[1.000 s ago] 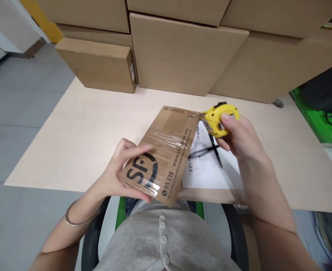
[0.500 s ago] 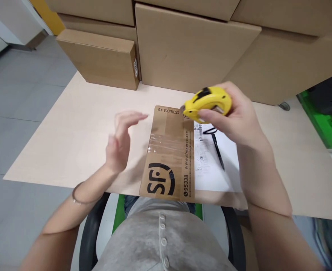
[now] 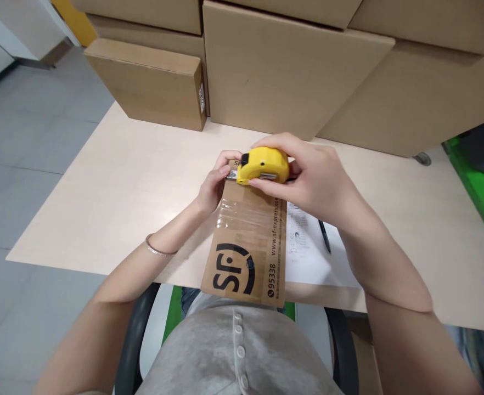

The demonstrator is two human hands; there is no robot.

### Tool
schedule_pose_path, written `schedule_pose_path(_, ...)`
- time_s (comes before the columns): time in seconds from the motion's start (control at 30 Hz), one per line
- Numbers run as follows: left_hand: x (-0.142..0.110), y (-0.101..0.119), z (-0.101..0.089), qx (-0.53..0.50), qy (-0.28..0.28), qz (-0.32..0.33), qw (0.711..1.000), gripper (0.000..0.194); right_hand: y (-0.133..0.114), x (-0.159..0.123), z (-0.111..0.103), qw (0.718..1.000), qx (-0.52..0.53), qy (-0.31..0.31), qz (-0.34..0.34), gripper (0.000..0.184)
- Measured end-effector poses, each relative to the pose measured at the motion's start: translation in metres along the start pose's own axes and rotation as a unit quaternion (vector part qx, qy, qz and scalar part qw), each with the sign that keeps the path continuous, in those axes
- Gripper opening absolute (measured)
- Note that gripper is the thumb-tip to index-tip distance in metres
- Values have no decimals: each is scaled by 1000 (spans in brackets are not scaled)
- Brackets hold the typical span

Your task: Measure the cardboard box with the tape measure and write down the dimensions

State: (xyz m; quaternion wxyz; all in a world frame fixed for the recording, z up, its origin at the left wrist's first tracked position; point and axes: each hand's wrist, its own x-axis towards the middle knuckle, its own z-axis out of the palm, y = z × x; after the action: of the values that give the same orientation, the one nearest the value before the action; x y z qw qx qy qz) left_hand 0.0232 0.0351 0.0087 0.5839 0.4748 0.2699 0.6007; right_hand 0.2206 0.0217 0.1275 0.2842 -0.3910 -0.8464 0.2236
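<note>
Holds a yellow tape measure snug in the right hand, with fingers over the top and thumb along the near side, closed around it. Bends the left hand in close, just left of the tape measure, with thumb and fingers nearly together by the silver tape end and the far left corner of a flat brown box. Cannot tell if pinching the tape end, the box or both. Has the box right under the tape measure, on the pale table, with big black letters on the part nearer than both hands and a near end sticking a bit past the table edge. Wears a thin bracelet on the left wrist. Has white paper just nearer than the right hand, beside the box, partly hidden by the right arm, with a black pen on top. Shows another brown box on the table, ahead and to the left of both hands, and a wall of big boxes straight ahead past the grip. Wears a gray shirt nearer than the grip
</note>
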Motion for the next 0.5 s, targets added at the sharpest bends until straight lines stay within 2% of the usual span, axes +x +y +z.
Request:
schedule_pose_path(0.13,2,-2,-5,-18,-56,-25,998,36,10,-30,-20,996,37,32,68,37)
schedule_pose_path(0.27,4,-1,-7,6,-68,-7,998,38,21,-57,-37,990,41,59,118,35)
schedule_pose_path(0.5,5,3,-6,6,-68,-18,997,36,29,-66,-37,988,41,64,134,35)
